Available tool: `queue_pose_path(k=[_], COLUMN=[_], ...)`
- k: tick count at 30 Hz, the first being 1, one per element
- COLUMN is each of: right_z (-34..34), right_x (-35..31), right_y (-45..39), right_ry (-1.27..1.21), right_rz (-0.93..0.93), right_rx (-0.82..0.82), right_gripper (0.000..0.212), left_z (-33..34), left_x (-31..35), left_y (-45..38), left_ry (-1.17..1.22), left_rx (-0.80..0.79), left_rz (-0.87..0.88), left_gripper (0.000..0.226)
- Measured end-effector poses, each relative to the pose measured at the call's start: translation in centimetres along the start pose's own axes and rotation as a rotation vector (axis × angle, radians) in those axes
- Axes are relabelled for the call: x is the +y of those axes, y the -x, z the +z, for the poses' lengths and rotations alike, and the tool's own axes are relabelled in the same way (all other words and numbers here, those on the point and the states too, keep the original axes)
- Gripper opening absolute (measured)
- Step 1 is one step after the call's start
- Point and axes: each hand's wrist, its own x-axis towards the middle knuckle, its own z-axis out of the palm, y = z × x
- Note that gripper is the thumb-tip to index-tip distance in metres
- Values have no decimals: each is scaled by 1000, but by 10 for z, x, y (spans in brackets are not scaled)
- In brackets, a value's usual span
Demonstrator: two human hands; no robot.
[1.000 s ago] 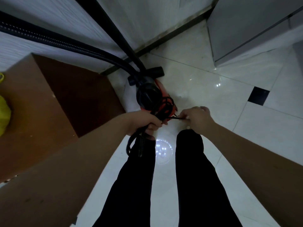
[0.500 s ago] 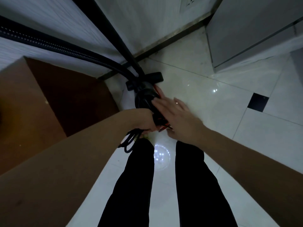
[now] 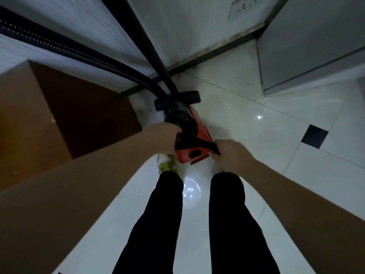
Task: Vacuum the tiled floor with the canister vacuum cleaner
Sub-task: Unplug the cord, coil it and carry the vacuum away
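Both hands were down on the red vacuum cleaner (image 3: 194,141), which sat on the tiled floor (image 3: 246,125) by the wall. Left hand (image 3: 165,133) gripped its side; right hand (image 3: 229,153) pinched the black strap (image 3: 199,145). Still setup, I'd say: next, free the wand (image 3: 142,34) and hose (image 3: 83,56).
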Motion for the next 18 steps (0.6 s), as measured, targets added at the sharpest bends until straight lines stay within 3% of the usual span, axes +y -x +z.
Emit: queue_pose_path(k=[2,6,8,10,14,18], right_z=[1,-2,-2,-2,-7,-15], right_x=[13,13,11,11,5,-7], right_y=[-1,-5,-9,-12,-17,-13], right_ry=[-151,-296,-344,-360,-497,-564], right_rz=[106,139,142,149,196,77], right_rx=[-75,-142,-144,-161,-236,-466], right_gripper=[5,15,21,24,24,21], left_z=[-3,4,6,4,15,32], left_x=[-14,-17,-15,-10,10,0], left_y=[-6,-18,-18,-15,-11,-18], left_ry=[42,217,10,-226,-397,-542], left_rx=[54,45,242,435,664,573], left_rz=[12,93,153,241,476,426], left_gripper=[33,72,100,112,99,62])
